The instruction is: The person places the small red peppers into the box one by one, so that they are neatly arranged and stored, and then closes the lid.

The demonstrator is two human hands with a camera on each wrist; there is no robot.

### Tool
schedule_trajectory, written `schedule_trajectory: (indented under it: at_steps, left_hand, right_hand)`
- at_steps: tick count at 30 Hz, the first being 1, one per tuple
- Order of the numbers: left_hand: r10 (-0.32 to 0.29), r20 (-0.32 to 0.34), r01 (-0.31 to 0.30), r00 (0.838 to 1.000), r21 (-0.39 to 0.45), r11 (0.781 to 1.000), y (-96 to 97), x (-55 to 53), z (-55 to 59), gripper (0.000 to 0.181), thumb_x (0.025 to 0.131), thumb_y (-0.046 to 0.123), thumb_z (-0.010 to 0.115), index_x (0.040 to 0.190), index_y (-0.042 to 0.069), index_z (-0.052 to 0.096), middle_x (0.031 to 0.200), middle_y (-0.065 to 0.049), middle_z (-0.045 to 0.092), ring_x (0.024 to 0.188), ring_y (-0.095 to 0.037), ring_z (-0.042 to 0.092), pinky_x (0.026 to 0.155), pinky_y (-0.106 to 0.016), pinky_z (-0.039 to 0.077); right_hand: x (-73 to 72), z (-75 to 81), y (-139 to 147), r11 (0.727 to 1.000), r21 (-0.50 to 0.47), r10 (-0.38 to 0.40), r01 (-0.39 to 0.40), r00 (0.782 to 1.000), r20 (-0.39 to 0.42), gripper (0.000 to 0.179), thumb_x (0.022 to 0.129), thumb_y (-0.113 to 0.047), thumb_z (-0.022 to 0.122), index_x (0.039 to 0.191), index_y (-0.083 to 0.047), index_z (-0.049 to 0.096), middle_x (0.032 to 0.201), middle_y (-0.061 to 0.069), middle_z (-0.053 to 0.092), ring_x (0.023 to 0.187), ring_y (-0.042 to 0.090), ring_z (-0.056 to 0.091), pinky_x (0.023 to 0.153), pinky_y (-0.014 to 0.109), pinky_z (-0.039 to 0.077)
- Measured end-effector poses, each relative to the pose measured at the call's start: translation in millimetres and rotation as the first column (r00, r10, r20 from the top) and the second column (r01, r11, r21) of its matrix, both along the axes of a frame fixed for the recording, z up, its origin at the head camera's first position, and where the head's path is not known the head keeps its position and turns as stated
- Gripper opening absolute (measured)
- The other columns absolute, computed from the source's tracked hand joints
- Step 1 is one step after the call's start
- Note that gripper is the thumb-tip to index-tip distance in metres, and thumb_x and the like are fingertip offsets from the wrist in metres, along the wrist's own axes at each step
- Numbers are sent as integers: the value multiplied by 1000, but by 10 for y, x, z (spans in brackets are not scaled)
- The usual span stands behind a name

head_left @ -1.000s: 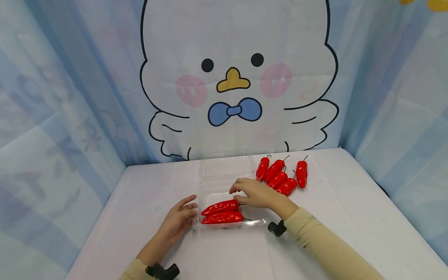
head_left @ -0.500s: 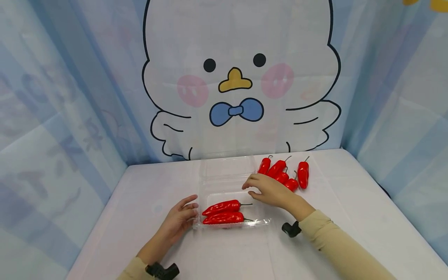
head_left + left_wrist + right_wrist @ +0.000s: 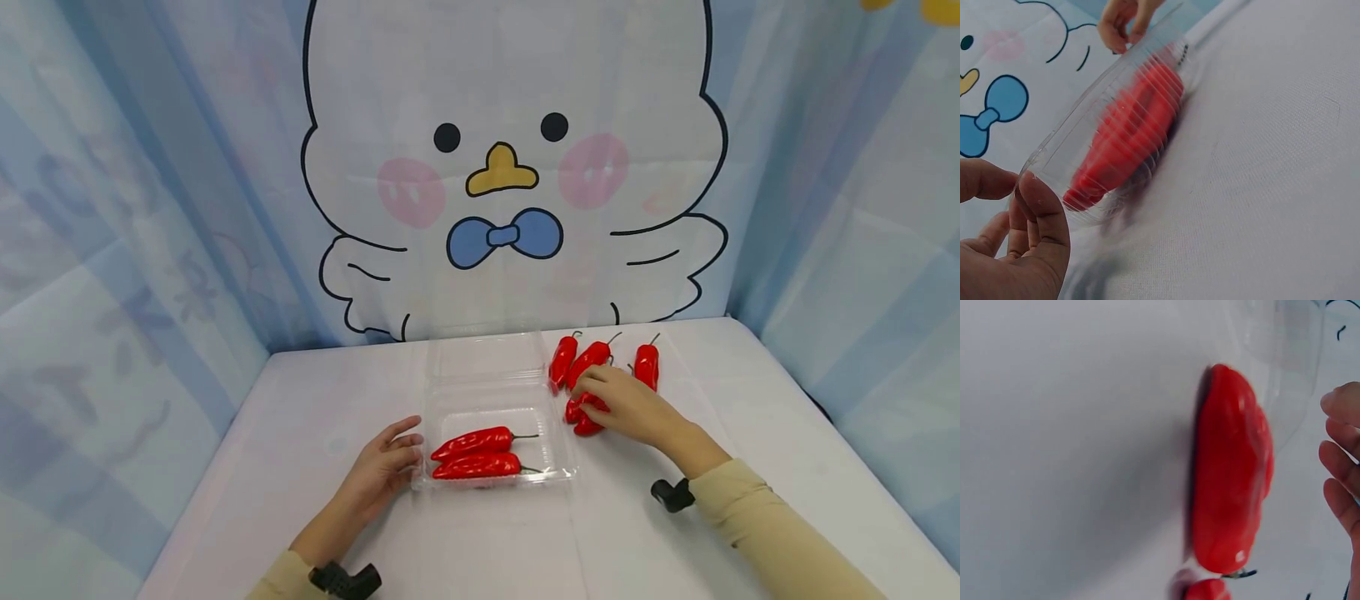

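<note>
Fingers and thumb of the left hand (image 3: 385,468) pinch the left rim of a clear plastic clamshell (image 3: 557,475), while those of the right hand (image 3: 628,406) curve loosely, gripping nothing, above a cluster of red chili peppers (image 3: 590,363). The peppers are glossy and plump, lightly dimpled, with thin stems; they lie right of the clamshell, some partly hidden by the hand. One single pepper (image 3: 647,365) lies apart at the cluster's right. White tabletop (image 3: 480,542) stretches before the clamshell's front edge and along both sides; its open lid (image 3: 487,358) reaches near the table's far edge. Inside, two chili peppers (image 3: 474,454) lie side by side along the front wall, stems rightward, tray floor showing behind them.
</note>
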State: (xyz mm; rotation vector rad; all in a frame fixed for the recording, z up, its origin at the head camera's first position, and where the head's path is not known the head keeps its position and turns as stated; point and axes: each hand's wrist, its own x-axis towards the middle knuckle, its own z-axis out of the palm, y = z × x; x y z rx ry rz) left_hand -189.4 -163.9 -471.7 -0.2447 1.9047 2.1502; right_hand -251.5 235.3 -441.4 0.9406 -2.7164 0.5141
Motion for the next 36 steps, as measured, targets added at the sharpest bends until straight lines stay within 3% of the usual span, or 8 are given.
schedule_trajectory:
  at_steps: [9, 18, 30, 36]
  left_hand:
    - [2, -10, -2, 1000, -2, 1000, -12, -14, -40, 57, 96, 4, 63, 151, 8, 47, 122, -13, 60, 95, -18, 59, 76, -22, 56]
    - [3, -2, -3, 1000, 8, 1000, -16, -40, -39, 56, 96, 3, 63, 150, 9, 48, 121, -13, 60, 94, -18, 58, 76, -23, 55]
    - [0, 8, 0, 1000, 16, 1000, -16, -46, -41, 57, 97, 5, 63, 151, 9, 47, 122, -14, 60, 95, -18, 59, 76, -22, 55]
    - [16, 13, -16, 1000, 20, 1000, -16, -56, -50, 56, 96, 5, 64, 150, 11, 50, 122, -14, 61, 96, -18, 60, 76, -23, 55]
  right_hand:
    - [16, -197, 308, 997, 54, -61, 63, 998, -36, 23, 81, -13, 87, 97, -20, 73, 107, 1, 68, 103, 22, 64, 89, 41, 60]
    - [3, -268, 528, 995, 65, -76, 82, 993, -91, 29, 79, -6, 84, 104, -16, 73, 119, 8, 64, 112, 29, 60, 96, 51, 56]
    - [-80, -292, 569, 992, 93, -87, 84, 996, 23, 37, 79, -6, 85, 112, -17, 72, 123, 11, 62, 115, 32, 61, 94, 49, 58]
    - [-139, -333, 539, 992, 96, -88, 86, 996, 10, 43, 77, -8, 87, 116, -16, 70, 124, 12, 63, 117, 34, 60, 94, 50, 58]
